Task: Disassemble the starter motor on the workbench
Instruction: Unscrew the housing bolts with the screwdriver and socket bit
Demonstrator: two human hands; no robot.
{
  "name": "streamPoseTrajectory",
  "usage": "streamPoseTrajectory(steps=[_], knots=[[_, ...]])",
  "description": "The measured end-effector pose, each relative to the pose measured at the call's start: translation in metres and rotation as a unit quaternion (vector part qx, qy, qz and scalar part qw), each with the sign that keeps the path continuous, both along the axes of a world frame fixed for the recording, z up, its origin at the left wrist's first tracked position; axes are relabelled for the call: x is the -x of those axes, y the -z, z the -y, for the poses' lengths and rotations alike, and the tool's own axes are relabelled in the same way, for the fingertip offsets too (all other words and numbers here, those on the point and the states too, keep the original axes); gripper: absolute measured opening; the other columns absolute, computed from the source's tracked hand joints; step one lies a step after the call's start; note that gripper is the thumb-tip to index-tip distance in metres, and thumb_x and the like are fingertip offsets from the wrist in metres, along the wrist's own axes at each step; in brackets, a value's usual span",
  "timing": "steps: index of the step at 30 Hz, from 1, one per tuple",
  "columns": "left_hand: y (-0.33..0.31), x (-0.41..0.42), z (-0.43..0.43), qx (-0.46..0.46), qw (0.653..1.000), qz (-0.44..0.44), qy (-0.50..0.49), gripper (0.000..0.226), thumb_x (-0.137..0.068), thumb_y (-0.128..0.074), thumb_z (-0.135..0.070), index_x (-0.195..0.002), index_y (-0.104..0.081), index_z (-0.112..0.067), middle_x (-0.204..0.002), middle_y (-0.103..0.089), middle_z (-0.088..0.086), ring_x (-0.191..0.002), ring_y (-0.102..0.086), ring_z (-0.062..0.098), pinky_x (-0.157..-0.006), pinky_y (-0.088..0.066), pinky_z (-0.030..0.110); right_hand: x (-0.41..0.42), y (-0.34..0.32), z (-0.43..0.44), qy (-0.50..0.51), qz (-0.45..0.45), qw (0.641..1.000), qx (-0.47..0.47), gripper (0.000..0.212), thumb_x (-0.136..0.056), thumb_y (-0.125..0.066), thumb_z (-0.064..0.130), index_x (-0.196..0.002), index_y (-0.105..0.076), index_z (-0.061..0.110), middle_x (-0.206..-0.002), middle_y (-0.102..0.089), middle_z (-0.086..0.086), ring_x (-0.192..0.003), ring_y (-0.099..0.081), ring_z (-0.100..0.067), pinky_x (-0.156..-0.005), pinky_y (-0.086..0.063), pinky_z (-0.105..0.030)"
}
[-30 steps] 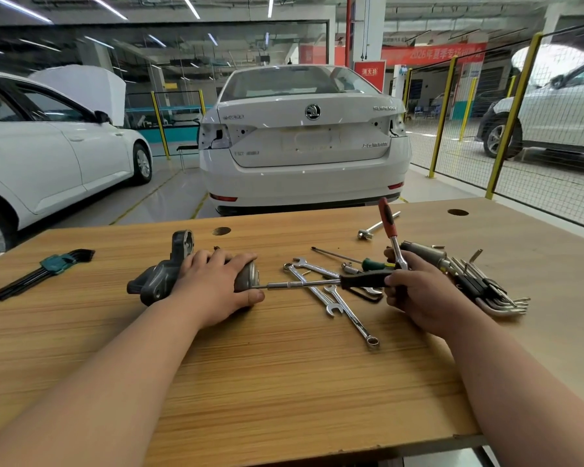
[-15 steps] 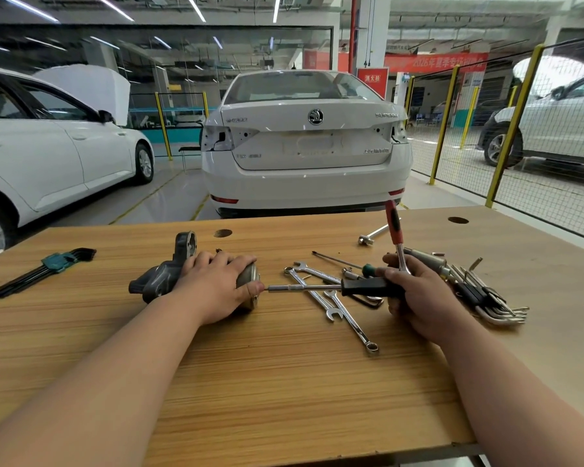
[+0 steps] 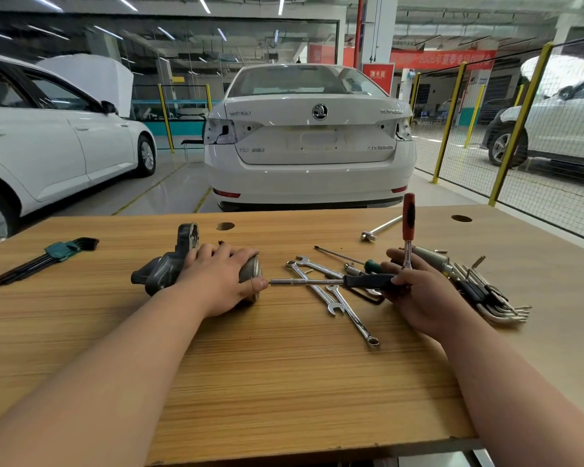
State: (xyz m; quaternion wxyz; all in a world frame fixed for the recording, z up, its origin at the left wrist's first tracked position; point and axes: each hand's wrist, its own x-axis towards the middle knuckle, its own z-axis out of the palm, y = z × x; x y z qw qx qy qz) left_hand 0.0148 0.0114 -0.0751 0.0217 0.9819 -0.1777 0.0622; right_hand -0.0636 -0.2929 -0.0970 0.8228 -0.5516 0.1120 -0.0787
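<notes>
Starter motor (image 3: 162,273) flat, long axis left-right, end cap (image 3: 254,268) rightward

Ahead of you stands a white saloon (image 3: 311,143), tail-on; another white car (image 3: 48,146) sits left, yellow mesh fencing (image 3: 519,129) right, a green-clipped hex key set (image 3: 44,257) nearer left.

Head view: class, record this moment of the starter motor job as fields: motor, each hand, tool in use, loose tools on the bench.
Motor: on its side on the bench, left of centre
Left hand: grips the motor over its rounded end
Right hand: holds the screwdriver by its black handle; a red-handled tool stands upright from this hand
Screwdriver: level, tip at the motor's end cap beside the left thumb
Loose tools: spanners between the hands; hex keys far left and far right
</notes>
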Motion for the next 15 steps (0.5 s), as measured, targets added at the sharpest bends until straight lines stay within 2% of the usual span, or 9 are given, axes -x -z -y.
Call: streamPoseTrajectory(steps=[4,8,11,13,15], knots=[[-0.0011,0.0021,0.0006,0.006,1.000,0.001,-0.003,0.068,-0.084,-0.032,-0.075,-0.145,-0.015,-0.048,-0.147,-0.032,-0.006,-0.134,-0.020,0.024,-0.111,-0.009,0.044,0.0008,-0.0034,-0.0032,0.013,-0.004,0.996,-0.092,0.016,-0.098,-0.048,0.008,-0.107,-0.062,0.011,-0.104,-0.060,-0.011,-0.107,-0.060,-0.021,-0.078,-0.051,-0.035],[-0.0018,0.0032,0.0017,0.005,1.000,-0.002,-0.010,0.069,-0.085,-0.033,-0.074,-0.145,-0.016,-0.047,-0.148,-0.031,-0.005,-0.134,-0.019,0.025,-0.111,-0.009,0.045,0.0049,-0.0071,-0.0037,0.012,-0.002,0.977,-0.213,0.018,-0.098,-0.052,0.017,-0.107,-0.060,0.004,-0.103,-0.062,-0.016,-0.109,-0.064,-0.027,-0.070,-0.062,-0.038],[-0.0027,0.0036,0.0017,0.002,1.000,-0.010,-0.009,0.069,-0.085,-0.033,-0.074,-0.145,-0.015,-0.047,-0.148,-0.031,-0.004,-0.134,-0.019,0.025,-0.111,-0.009,0.045,0.0063,-0.0074,-0.0074,0.000,-0.031,0.984,-0.177,0.018,-0.098,-0.053,0.021,-0.104,-0.059,0.005,-0.089,-0.070,-0.013,-0.092,-0.071,-0.029,-0.068,-0.062,-0.042],[-0.0018,0.0043,0.0018,-0.002,1.000,-0.008,-0.010,0.069,-0.085,-0.032,-0.074,-0.145,-0.013,-0.047,-0.148,-0.030,-0.004,-0.135,-0.019,0.025,-0.112,-0.009,0.045,0.0056,-0.0075,-0.0100,0.008,-0.069,0.993,-0.099,0.018,-0.098,-0.056,0.024,-0.109,-0.057,0.010,-0.095,-0.070,-0.015,-0.085,-0.072,-0.031,-0.059,-0.061,-0.041],[-0.0013,0.0041,0.0014,-0.004,1.000,-0.003,-0.010,0.070,-0.085,-0.032,-0.075,-0.145,-0.013,-0.047,-0.148,-0.030,-0.004,-0.135,-0.018,0.025,-0.112,-0.008,0.045,0.0042,-0.0086,-0.0108,0.030,-0.102,0.994,-0.009,0.020,-0.098,-0.056,0.032,-0.107,-0.057,0.014,-0.096,-0.067,-0.015,-0.072,-0.068,-0.027,-0.048,-0.057,-0.034]])
